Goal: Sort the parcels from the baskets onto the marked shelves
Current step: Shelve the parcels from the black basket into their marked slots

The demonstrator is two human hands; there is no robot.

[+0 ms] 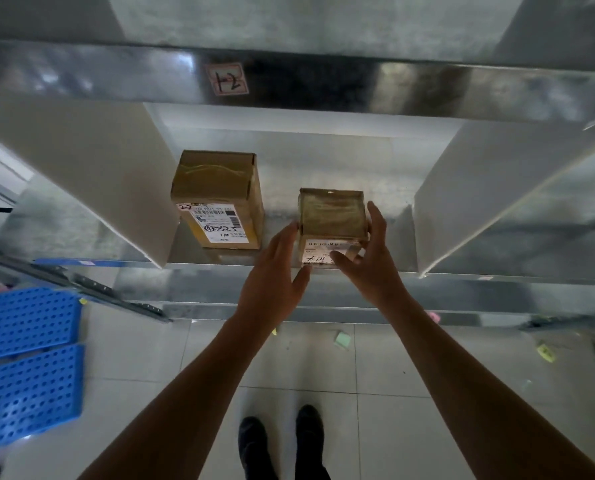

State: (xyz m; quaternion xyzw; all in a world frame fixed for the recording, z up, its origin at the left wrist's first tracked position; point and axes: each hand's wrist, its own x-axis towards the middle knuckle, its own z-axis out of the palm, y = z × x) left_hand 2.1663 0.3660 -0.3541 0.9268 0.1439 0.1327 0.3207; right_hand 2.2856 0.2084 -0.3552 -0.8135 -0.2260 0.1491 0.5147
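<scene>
Small parcel on the metal shelf, a hand at each side.

Item: small cube-shaped brown cardboard parcel (332, 216), taped over the top, standing on the grey metal shelf (393, 230) near its front edge, right of centre in the bay between two white divider panels (91, 168). Its white label faces near, probably so it can be read from the aisle; the writing is partly covered and not legible. Left hand (275, 271): fingers straight, laid against the parcel's left face. Right hand (372, 261): fingers spread along the right face, thumb across the label; neither hand is clamped, which suggests squaring or letting go. Adjacent: taller brown cardboard parcel (216, 199), just left, apart, label marked "2-2". Red-edged paper tag (226, 79) on the beam above reads "1-2". Blue perforated plastic baskets (29, 355) lie on the tiled floor (306, 358), far left.
</scene>
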